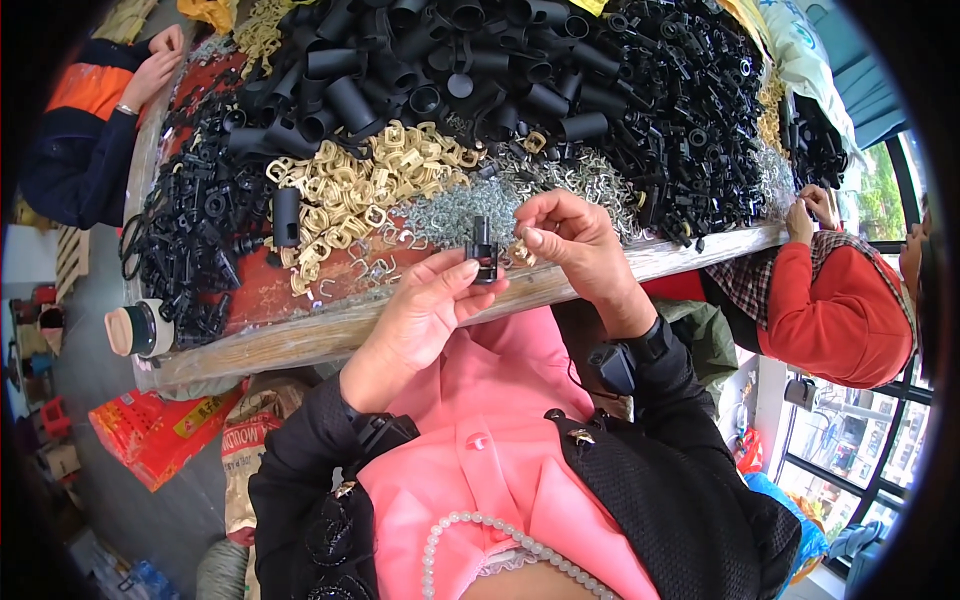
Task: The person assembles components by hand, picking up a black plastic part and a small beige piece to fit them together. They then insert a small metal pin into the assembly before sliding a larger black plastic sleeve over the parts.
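Note:
My left hand (425, 305) holds a small black plastic part (483, 240) upright between thumb and fingers, at the table's near edge. Part of it looks like an open frame. Just to its right is my right hand (580, 245), thumb and index finger drawn together. A small beige piece (521, 253) shows under those fingertips; whether they grip it or something tinier, I cannot tell. Beyond my hands lie a heap of beige ring-like pieces (375, 180), small silvery metal bits (455, 212) and bent metal clips (585, 190).
Black tubes (350, 105) are piled at the back, with small black parts (190, 230) to the left and more (690, 120) to the right. A white jar (150, 328) stands at the wooden edge (290, 340). People sit left (85, 130) and right (835, 310).

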The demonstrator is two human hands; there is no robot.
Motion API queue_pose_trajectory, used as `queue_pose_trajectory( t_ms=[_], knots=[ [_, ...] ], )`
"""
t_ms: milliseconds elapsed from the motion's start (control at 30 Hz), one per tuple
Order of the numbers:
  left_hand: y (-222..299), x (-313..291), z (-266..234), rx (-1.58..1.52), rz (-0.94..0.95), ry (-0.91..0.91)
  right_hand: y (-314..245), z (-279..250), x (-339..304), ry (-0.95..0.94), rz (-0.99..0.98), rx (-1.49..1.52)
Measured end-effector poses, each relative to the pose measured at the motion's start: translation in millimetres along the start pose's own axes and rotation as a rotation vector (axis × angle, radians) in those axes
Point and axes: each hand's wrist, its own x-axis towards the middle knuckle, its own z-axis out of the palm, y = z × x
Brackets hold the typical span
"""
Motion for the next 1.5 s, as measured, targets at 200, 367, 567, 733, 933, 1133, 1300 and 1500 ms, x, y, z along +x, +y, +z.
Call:
queue_pose_trajectory(
  t_ms=[200,367,567,733,933,1133,1300,1500],
  knots=[
    [-10.8,0.8,0.5,-0.146,0.112,-0.08,7.6,15.3,-6.3,0.023,-0.057,0.01],
    [-15.9,-0.7,-3.1,-0.118,0.143,-0.004,20.0,24.6,-4.2,0.095,-0.039,-0.034],
    [-21.4,4.2,-10.9,-0.167,0.171,0.038,28.3,28.3,-0.1,0.137,0.029,-0.124],
    [-16.5,12.2,-16.3,-0.196,0.236,0.038,41.3,23.4,6.2,0.174,0.115,0.081],
    [-17.4,15.4,-16.0,-0.218,0.242,0.056,36.6,22.0,3.1,0.137,0.131,0.129],
    [-18.0,11.1,-12.9,-0.277,0.159,0.121,24.6,20.8,-5.6,0.152,-0.301,-0.767],
    [-20.7,4.3,-5.2,-0.095,0.211,0.159,18.6,24.7,-10.5,0.185,-0.277,-0.963],
    [-23.1,5.3,-7.4,0.09,0.269,0.168,30.4,22.1,-3.9,0.165,-0.163,-0.806]
  ],
)
